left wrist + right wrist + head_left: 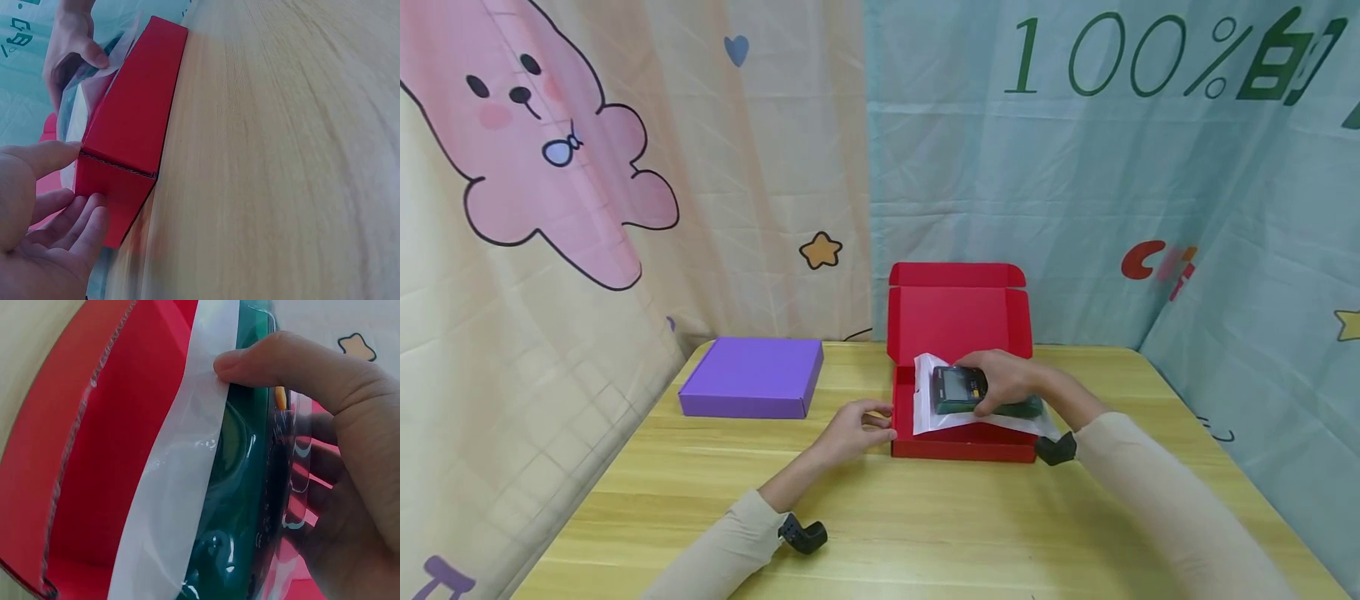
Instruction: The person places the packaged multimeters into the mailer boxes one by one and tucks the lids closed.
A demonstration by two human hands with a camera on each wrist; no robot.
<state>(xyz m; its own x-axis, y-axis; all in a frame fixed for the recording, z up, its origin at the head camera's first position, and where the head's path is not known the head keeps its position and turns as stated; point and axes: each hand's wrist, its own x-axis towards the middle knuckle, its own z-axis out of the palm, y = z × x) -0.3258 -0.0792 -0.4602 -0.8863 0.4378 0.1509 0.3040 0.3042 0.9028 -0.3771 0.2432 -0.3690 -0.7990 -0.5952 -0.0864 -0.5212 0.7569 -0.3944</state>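
Thumb and fingers of my right hand (1002,379) grip a green-and-black handheld meter (951,387) with a dark screen, wrapped in a clear plastic bag (925,400) with a white strip. The bagged meter sits tilted over the tray of a red cardboard box (962,451), its lid standing up behind. In the right wrist view, the thumb presses the bag's white strip (169,481) beside the green casing (231,500). My left hand (853,429) is at the box's left side; in the left wrist view, its thumb touches a front corner and its relaxed fingers lie against the side wall.
A closed purple box (751,379) lies to the left on the wooden table (880,533). Printed curtains (775,167) hang behind and along both sides. The raised red lid (958,321) stands near the back edge of the table.
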